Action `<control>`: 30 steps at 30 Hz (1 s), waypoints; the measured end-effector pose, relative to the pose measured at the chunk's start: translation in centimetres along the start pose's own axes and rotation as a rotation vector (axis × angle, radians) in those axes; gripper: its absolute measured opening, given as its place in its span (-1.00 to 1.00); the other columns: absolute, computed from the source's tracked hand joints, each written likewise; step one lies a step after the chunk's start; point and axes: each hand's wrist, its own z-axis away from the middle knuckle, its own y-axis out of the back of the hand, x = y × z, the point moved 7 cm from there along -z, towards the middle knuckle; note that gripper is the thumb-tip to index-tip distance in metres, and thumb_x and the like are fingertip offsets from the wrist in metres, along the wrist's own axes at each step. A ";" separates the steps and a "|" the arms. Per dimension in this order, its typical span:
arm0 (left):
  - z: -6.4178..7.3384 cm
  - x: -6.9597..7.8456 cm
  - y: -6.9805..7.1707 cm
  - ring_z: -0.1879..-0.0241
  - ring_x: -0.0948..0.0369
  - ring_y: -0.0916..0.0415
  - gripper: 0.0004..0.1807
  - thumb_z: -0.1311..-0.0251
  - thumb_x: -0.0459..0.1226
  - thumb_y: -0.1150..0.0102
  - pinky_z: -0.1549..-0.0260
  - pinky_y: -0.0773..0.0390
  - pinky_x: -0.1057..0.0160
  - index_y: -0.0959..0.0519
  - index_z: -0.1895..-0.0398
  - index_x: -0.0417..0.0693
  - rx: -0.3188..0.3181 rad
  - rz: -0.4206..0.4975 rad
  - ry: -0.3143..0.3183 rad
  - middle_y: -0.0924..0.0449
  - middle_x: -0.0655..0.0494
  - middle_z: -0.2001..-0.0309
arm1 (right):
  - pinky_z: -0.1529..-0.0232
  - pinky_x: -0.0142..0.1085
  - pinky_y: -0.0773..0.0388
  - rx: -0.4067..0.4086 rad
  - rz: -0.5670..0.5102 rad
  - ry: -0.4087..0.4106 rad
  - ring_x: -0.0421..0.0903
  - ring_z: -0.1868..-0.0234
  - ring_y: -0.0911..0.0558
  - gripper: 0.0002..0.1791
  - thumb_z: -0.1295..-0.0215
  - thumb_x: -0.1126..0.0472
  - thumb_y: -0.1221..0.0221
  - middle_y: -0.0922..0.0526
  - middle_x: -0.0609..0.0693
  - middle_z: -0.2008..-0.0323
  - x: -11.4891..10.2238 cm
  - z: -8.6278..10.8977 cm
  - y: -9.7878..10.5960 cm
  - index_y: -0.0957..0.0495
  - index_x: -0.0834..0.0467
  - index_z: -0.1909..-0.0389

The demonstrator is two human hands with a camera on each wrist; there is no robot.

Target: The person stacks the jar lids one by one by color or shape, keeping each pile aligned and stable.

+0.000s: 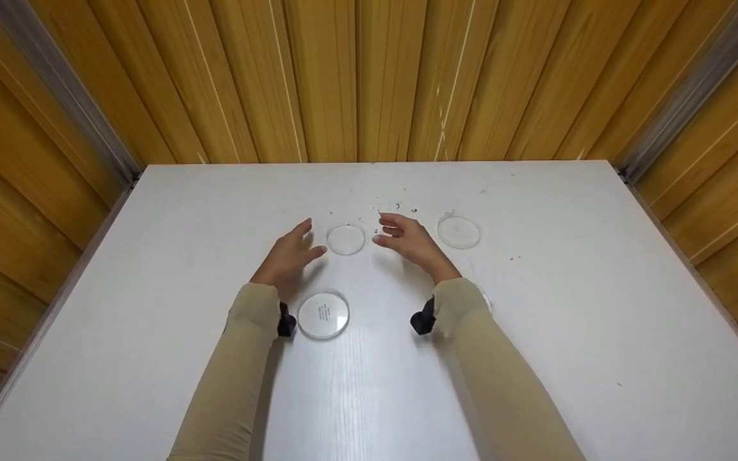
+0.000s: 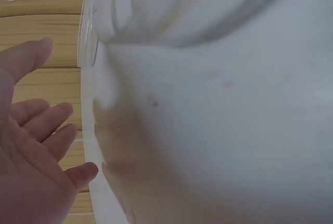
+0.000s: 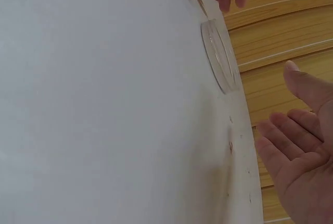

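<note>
A clear round petri dish [image 1: 346, 253] lies on the white table between the two hands. Just to its left is my left hand [image 1: 287, 255], thumb and fingers spread apart, holding nothing. My right hand [image 1: 409, 242] hovers on the other side with loosely bent fingers and an empty palm. Both wrist views show a gap between each hand and a clear dish [image 3: 219, 57]. Nearer me, beside the left wrist, sits another petri dish [image 1: 323, 315] with small print on it. A third dish [image 1: 459, 246] lies right of the right hand.
Part of one more clear rim [image 1: 488, 301] shows behind the right sleeve [image 1: 465, 301]. Small dark bits [image 1: 398, 206] are scattered on the table [image 1: 215, 205] beyond the hands. A wood-patterned wall [image 1: 382, 83] stands at the back edge, with similar panels on both sides.
</note>
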 end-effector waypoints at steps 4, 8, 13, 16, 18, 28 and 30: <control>-0.1 0.3 -1.1 -0.53 0.06 0.20 -0.14 -0.31 -0.07 -0.13 -0.47 0.10 0.00 0.11 -0.55 0.13 -0.047 -0.047 0.019 0.08 0.08 -0.54 | -0.38 -0.12 -0.29 -0.033 0.003 -0.030 0.02 -0.40 -0.32 -0.24 -0.29 0.13 -0.22 -0.25 0.10 -0.43 0.0 -0.5 -1.6 -0.14 0.17 -0.45; 0.0 0.6 -1.9 -0.53 -0.01 0.29 -0.15 -0.31 -0.05 -0.12 -0.47 0.23 -0.09 0.09 -0.54 0.12 -0.090 -0.127 0.024 0.15 0.03 -0.55 | -0.41 -0.13 -0.22 -0.067 0.015 -0.069 0.01 -0.42 -0.28 -0.20 -0.29 0.16 -0.22 -0.20 0.09 -0.45 0.2 -0.7 -2.7 -0.07 0.14 -0.48; 0.2 0.7 -2.1 -0.53 -0.07 0.30 -0.18 -0.29 -0.07 -0.15 -0.45 0.22 -0.15 0.01 -0.53 0.17 -0.085 -0.135 0.040 0.17 0.03 -0.55 | -0.40 -0.12 -0.24 -0.089 0.054 -0.054 0.02 -0.42 -0.28 -0.17 -0.25 0.24 -0.26 -0.21 0.10 -0.45 -0.3 -0.6 -3.3 -0.08 0.11 -0.48; 0.2 0.8 -1.7 -0.52 -0.01 0.17 -0.17 -0.23 -0.17 -0.24 -0.45 0.05 -0.09 -0.06 -0.51 0.17 -0.049 -0.072 0.047 -0.02 0.08 -0.52 | -0.37 -0.12 -0.30 -0.076 0.095 -0.030 0.05 -0.38 -0.35 -0.17 -0.20 0.29 -0.29 -0.27 0.11 -0.41 -0.9 -0.5 -3.4 -0.13 0.14 -0.46; 0.2 1.0 -1.5 -0.50 0.03 0.05 -0.16 -0.18 -0.26 -0.29 -0.44 -0.05 -0.02 -0.11 -0.49 0.09 -0.029 -0.047 0.023 -0.20 0.06 -0.45 | -0.34 -0.14 -0.34 -0.065 0.130 -0.011 0.06 -0.32 -0.41 -0.17 -0.16 0.31 -0.31 -0.34 0.14 -0.36 -1.2 -0.4 -3.6 -0.16 0.17 -0.44; 0.5 1.7 -1.3 -0.29 -0.01 -0.35 -0.39 -0.12 -0.36 -0.30 -0.35 -0.28 0.06 -0.41 -0.29 -0.17 -0.002 -0.055 -0.049 -0.47 -0.09 -0.19 | -0.19 -0.22 -0.41 -0.048 0.260 0.056 -0.03 -0.02 -0.44 -0.22 -0.07 0.27 -0.39 -0.46 0.15 -0.02 -1.5 0.0 -4.3 -0.30 0.30 -0.33; 0.6 1.6 -1.3 -0.27 0.00 -0.36 -0.40 -0.13 -0.37 -0.30 -0.34 -0.30 0.08 -0.41 -0.29 -0.16 0.001 -0.042 -0.037 -0.48 -0.08 -0.17 | -0.19 -0.22 -0.42 -0.040 0.264 0.068 -0.03 -0.02 -0.45 -0.22 -0.06 0.26 -0.40 -0.47 0.15 -0.02 -1.5 0.0 -4.3 -0.33 0.31 -0.32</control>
